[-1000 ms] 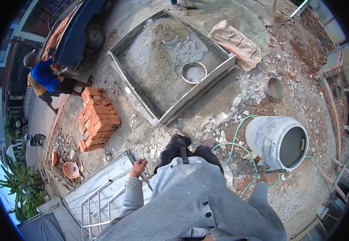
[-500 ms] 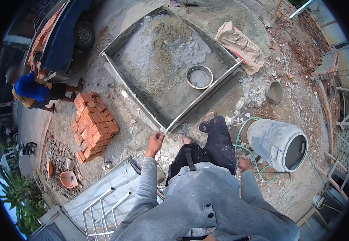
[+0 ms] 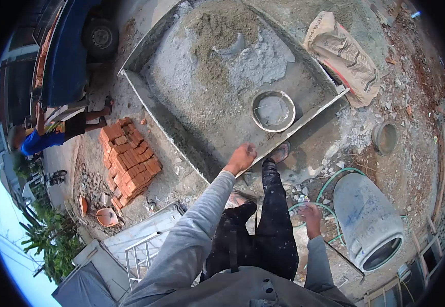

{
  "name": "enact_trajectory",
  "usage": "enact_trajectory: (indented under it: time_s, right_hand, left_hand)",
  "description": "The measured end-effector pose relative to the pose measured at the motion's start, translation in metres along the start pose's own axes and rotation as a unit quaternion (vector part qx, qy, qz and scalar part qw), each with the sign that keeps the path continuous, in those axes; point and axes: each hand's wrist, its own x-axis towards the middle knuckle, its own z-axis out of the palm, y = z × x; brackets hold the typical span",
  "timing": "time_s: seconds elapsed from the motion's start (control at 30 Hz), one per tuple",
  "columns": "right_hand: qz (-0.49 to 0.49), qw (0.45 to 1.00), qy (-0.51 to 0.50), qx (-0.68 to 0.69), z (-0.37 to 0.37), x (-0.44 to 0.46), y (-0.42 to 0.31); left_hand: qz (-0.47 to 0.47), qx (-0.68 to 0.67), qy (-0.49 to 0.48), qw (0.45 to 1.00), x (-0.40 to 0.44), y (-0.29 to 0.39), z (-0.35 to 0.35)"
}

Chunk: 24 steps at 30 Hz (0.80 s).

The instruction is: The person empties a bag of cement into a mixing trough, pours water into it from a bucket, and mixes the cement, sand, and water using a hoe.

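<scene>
My left hand (image 3: 241, 158) is over the near edge of a low-walled mixing trough (image 3: 168, 134), its fingers curled in, with nothing visible in them. Inside the trough lies a heap of sand and grey cement powder (image 3: 222, 48). A round bucket (image 3: 273, 111) with grey contents and a wire handle sits there near the right wall. My right hand (image 3: 312, 219) hangs beside my right leg, fingers partly bent and apart, with no held object discernible. It is nearest to a green hose (image 3: 330, 207) and a large plastic barrel (image 3: 368, 220) tilted on its side.
An empty-looking cement sack (image 3: 342, 59) lies past the trough's right corner. Another bucket (image 3: 384, 138) stands on the rubble. A brick stack (image 3: 129, 161) is at left, with a person (image 3: 53, 135) beside a blue truck (image 3: 61, 61). A metal frame (image 3: 143, 253) is near my left.
My view has moved closer to the trough as I step forward. My left hand has swung forward over its edge, and my right hand has risen slightly. The person at the truck is more bent over.
</scene>
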Motion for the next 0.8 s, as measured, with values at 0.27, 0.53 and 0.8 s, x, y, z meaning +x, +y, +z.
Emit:
enact_trajectory:
  time_s: [0.27, 0.53, 0.8]
  right_hand:
    - [0.131, 0.990, 0.045, -0.009, -0.003, 0.019, 0.037]
    - [0.126, 0.988, 0.089, 0.029, 0.015, 0.028, 0.060]
    - [-0.014, 0.988, 0.131, 0.083, 0.088, 0.049, 0.038]
  left_hand:
    - [0.037, 0.221, 0.209, 0.952, 0.176, 0.041, 0.044]
    - [0.046, 0.209, 0.033, 0.976, 0.215, 0.012, 0.061]
    - [-0.021, -0.096, 0.002, 0.995, 0.187, 0.008, 0.059]
